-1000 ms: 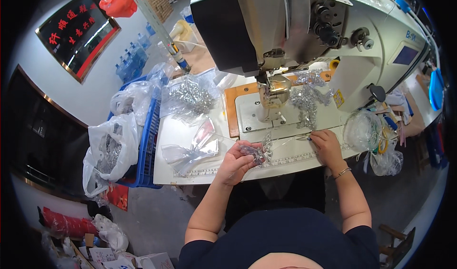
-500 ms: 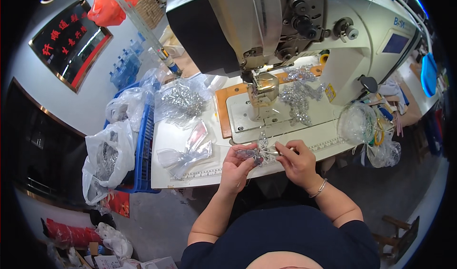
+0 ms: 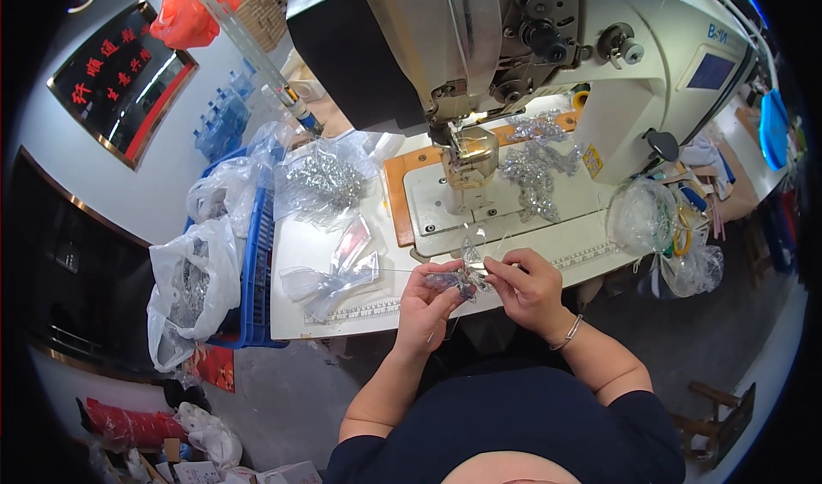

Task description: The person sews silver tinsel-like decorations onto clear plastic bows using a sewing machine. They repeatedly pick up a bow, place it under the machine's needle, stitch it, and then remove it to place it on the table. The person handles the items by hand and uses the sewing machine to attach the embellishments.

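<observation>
Both hands, now drawn closer, left hand [image 3: 425, 300] and right hand [image 3: 524, 285], pinch the clear piece [image 3: 462, 277] between them (its strip running up toward the machine [image 3: 514, 65]).

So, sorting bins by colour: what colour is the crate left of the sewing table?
Blue; the crate shows best in the head view.

A glossy, clear plastic piece [image 3: 467, 272] with silvery glitter catches the light at a sewing machine [image 3: 514, 47] of smooth, cream-painted metal with a shiny steel needle housing. The tabletop [image 3: 325, 253] is matt white with an orange wood-toned inlay. Crinkled transparent plastic bags [image 3: 201, 270] hold sparkling metallic trims beside a blue plastic crate [image 3: 257, 261].
</observation>
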Available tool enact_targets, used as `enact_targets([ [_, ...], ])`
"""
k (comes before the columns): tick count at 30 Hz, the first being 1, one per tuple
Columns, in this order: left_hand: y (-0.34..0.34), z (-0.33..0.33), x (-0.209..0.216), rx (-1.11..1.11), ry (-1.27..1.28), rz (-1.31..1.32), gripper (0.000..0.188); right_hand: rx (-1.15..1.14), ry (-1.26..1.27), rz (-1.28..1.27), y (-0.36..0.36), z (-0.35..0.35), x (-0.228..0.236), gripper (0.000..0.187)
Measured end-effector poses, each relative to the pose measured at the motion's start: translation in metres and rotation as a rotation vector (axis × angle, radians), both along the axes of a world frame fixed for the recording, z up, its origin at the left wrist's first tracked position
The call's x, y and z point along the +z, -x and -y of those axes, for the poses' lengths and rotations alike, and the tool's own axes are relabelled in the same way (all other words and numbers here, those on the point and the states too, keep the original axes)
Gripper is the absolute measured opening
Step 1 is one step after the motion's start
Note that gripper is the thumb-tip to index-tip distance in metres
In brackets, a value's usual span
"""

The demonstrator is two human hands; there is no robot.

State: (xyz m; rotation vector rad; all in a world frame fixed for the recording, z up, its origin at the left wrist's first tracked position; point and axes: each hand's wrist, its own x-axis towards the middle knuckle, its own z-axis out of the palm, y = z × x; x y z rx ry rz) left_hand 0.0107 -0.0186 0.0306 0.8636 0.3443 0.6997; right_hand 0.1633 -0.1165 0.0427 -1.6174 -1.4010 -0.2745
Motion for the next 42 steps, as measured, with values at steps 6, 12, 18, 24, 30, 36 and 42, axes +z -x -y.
enact_targets([
  [6, 0.002, 0.000, 0.003, -0.044, 0.082, 0.031, 0.033, 0.026, -0.045, -0.093, 0.001, -0.002, -0.002, 0.023],
  [12, 0.000, 0.002, 0.000, 0.102, -0.314, -0.137, 0.032, 0.053, -0.176, -0.247, -0.007, 0.006, 0.001, 0.019],
  [18, 0.013, -0.024, 0.029, 0.446, -1.883, -0.267, 0.027, -0.109, -0.553, -0.024, -0.032, 0.050, 0.036, 0.024],
  [24, 0.017, -0.029, 0.037, 0.404, -2.155, -0.150, 0.023, 0.063, -0.216, 0.320, -0.011, 0.038, 0.055, 0.032],
  [30, 0.020, -0.025, 0.042, 0.420, -2.174, -0.140, 0.024, 0.011, -0.036, 0.313, -0.009, 0.020, 0.040, 0.032],
  [36, 0.019, -0.019, 0.043, 0.424, -2.142, -0.152, 0.024, 0.038, -0.020, 0.277, -0.004, 0.016, 0.037, 0.031],
  [42, 0.016, -0.015, 0.040, 0.435, -2.126, -0.175, 0.021, 0.019, -0.029, 0.230, 0.000, 0.013, 0.035, 0.031],
])
